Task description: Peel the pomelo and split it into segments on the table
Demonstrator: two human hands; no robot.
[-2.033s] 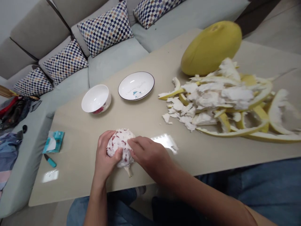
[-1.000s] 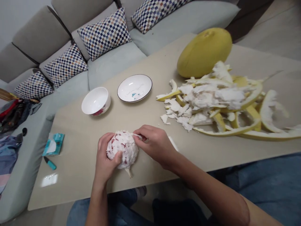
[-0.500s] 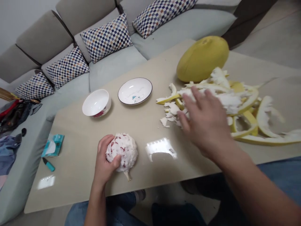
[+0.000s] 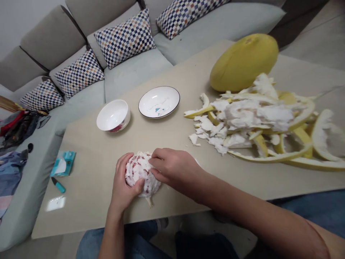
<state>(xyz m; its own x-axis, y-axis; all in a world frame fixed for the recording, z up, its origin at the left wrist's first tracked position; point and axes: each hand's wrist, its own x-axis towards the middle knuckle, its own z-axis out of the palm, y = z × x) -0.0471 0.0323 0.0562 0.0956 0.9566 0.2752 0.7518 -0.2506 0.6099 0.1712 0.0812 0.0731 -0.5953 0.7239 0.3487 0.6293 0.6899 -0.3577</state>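
A peeled pomelo [image 4: 142, 174], white with pith and showing reddish patches, rests on the table near its front edge. A short pale stub sticks out of its lower side. My left hand [image 4: 126, 180] wraps around its left side, thumb across the front. From the right, my right hand [image 4: 172, 167] reaches onto the fruit with fingertips pinched at the pith; what lies between them is hidden. Right of both hands spreads a heap of pomelo peel [image 4: 258, 115], yellow rind with torn white pith. Behind the heap lies a whole yellow-green pomelo [image 4: 244, 63].
A white bowl [image 4: 113, 116] and a dark-rimmed white plate [image 4: 159, 102] stand beyond the peeled fruit. To the left lie a teal tissue pack [image 4: 64, 163] and a small teal-handled knife [image 4: 58, 185]. A sofa [image 4: 137, 77] runs along the table's far side.
My right hand has come left from above the peel heap to the peeled pomelo, its spread fingers now pinched. My left hand keeps its hold. The view has shifted slightly.
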